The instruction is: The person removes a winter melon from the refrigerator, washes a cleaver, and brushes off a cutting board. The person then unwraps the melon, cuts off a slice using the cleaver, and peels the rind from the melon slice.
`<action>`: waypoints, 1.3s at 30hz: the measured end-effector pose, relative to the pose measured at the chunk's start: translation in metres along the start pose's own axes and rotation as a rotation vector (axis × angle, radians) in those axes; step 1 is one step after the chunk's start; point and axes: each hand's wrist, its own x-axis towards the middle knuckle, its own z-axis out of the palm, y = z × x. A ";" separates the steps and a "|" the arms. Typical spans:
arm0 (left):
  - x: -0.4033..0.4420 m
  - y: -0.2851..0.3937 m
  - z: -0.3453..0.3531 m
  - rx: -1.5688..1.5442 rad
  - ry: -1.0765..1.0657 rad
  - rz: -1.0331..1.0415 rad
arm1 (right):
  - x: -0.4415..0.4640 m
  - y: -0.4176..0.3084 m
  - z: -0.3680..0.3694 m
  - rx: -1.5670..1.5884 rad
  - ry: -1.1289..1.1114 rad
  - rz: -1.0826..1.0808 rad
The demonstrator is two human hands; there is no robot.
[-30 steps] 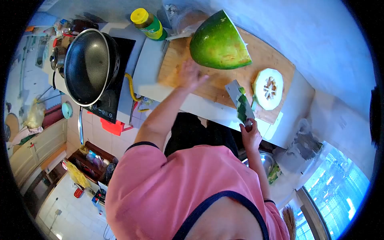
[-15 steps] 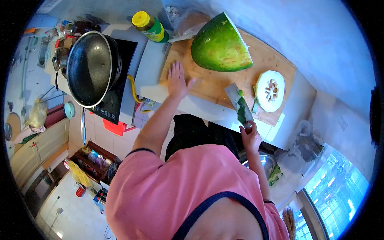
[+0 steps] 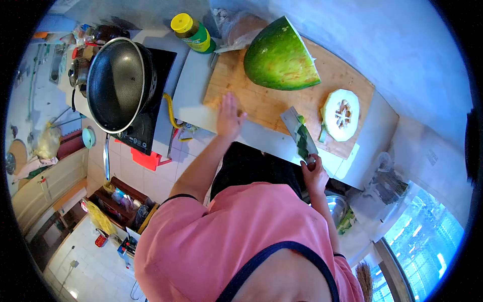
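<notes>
My left hand (image 3: pixel 230 121) is open, its fingers extended over the left front edge of the wooden cutting board (image 3: pixel 226 75). In my right hand (image 3: pixel 314 175) is a broad-bladed kitchen knife (image 3: pixel 298 130), held by its handle, with dark green peel or its reflection showing along the blade. The blade points away from me above the board's front edge. A big cut piece of green-skinned winter melon (image 3: pixel 279 58) rests at the back of the board. To its right is a peeled winter melon slice (image 3: pixel 341 116), pale with a seedy core, and a green strip at its left side.
Left of the board, a wok (image 3: pixel 115 85) sits on a black induction cooker (image 3: pixel 161 65). A yellow-capped bottle (image 3: pixel 193 32) and a plastic bag (image 3: pixel 241 32) stand behind the board. A wall (image 3: pixel 402 55) runs along the back right. Below right is a metal basin (image 3: pixel 336 205).
My left hand has drawn back toward me, from the board's surface to its front edge. My right hand and the knife stay almost where they were. The view has shifted slightly.
</notes>
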 end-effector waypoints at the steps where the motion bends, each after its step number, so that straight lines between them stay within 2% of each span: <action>1: -0.004 0.011 0.000 0.005 0.000 0.000 | -0.003 0.000 0.001 0.011 -0.013 0.019; 3: 0.000 0.049 0.005 -0.224 -0.011 0.158 | -0.004 0.000 0.002 0.028 -0.005 0.019; 4: 0.012 0.054 0.008 -0.218 -0.011 0.145 | -0.004 0.001 0.002 0.035 -0.004 0.019; 6: 0.059 0.048 0.019 -0.131 -0.008 0.266 | 0.000 0.000 0.004 0.014 -0.018 0.013; 7: 0.068 0.036 0.014 -0.132 -0.015 0.259 | 0.001 0.001 0.004 -0.006 -0.023 0.023; 9: 0.076 0.008 -0.005 -0.178 -0.026 0.077 | 0.003 0.010 0.010 -0.068 0.008 0.021; 11: 0.042 -0.010 -0.007 -0.106 0.057 0.038 | 0.006 0.007 0.007 -0.019 -0.005 -0.025; 13: 0.007 0.001 -0.006 -0.030 0.133 0.005 | 0.007 0.004 0.007 0.030 0.007 -0.026; 15: -0.022 0.042 0.003 -0.205 -0.093 0.218 | 0.003 -0.001 0.003 0.033 -0.018 0.006; 18: 0.004 0.081 0.016 -0.217 -0.112 0.326 | 0.004 0.000 0.003 0.051 -0.003 0.020; 19: 0.021 0.082 0.007 -0.230 -0.116 0.319 | 0.004 0.002 0.001 0.062 -0.002 0.005; 21: 0.068 0.059 -0.015 -0.178 -0.475 0.069 | 0.004 0.003 0.002 0.052 -0.002 0.010; 23: 0.068 0.008 0.019 0.003 0.068 0.156 | 0.007 0.004 0.000 0.022 0.020 -0.012; 27: 0.011 0.014 -0.003 -0.029 0.041 0.073 | 0.001 0.003 -0.002 0.048 -0.003 0.015; 29: -0.009 0.048 0.002 -0.223 -0.150 0.310 | -0.004 0.004 0.001 0.065 0.004 0.011; 33: 0.062 0.045 0.007 -0.195 -0.149 0.351 | -0.002 0.007 0.004 0.058 0.010 -0.018; 35: 0.087 0.016 -0.010 0.048 -0.250 0.178 | 0.000 0.008 0.004 0.016 0.060 -0.054; 36: 0.083 0.000 -0.014 0.048 -0.245 0.178 | 0.001 0.007 0.003 0.016 0.064 -0.058; 38: 0.058 -0.026 -0.019 -0.168 0.027 0.104 | 0.000 0.006 0.002 0.047 0.081 -0.077; 39: 0.040 -0.026 -0.025 -0.164 0.028 0.105 | 0.000 0.006 0.002 0.051 0.081 -0.078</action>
